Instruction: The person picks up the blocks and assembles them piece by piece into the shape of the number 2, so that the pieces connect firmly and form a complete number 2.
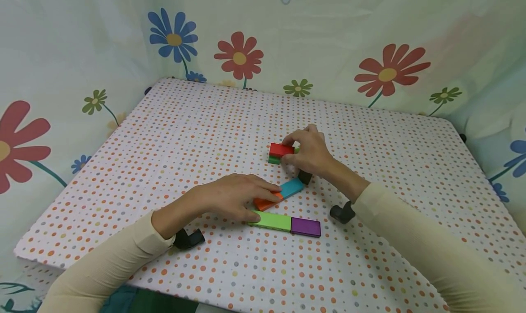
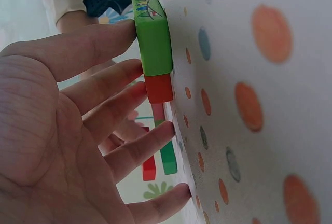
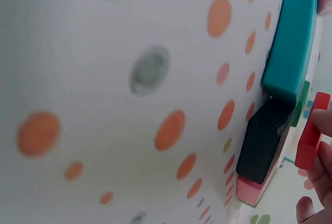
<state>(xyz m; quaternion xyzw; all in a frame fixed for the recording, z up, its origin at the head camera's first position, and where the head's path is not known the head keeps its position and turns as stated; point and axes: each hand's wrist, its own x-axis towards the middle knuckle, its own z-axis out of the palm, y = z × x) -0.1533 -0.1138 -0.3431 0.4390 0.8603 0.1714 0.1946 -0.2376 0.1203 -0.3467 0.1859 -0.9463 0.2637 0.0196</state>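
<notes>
My right hand (image 1: 311, 151) pinches a red block (image 1: 279, 149) between thumb and fingers. In the head view that block overlaps a green block (image 1: 274, 160); in the right wrist view a gap shows between it and the blocks on the table. My left hand (image 1: 232, 196) has its fingers extended, fingertips on an orange block (image 1: 263, 204) and thumb at the end of a light green block (image 1: 273, 221). A blue block (image 1: 291, 188) continues from the orange one, and a black block (image 1: 305, 177) from the blue.
A purple block (image 1: 306, 227) lies end to end with the light green one. Beyond the black block in the right wrist view is a pink block (image 3: 250, 190). The dotted tabletop (image 1: 197, 135) ends at a flowered curtain (image 1: 320, 30). Black wrist mounts (image 1: 189, 239) hang by both sleeves.
</notes>
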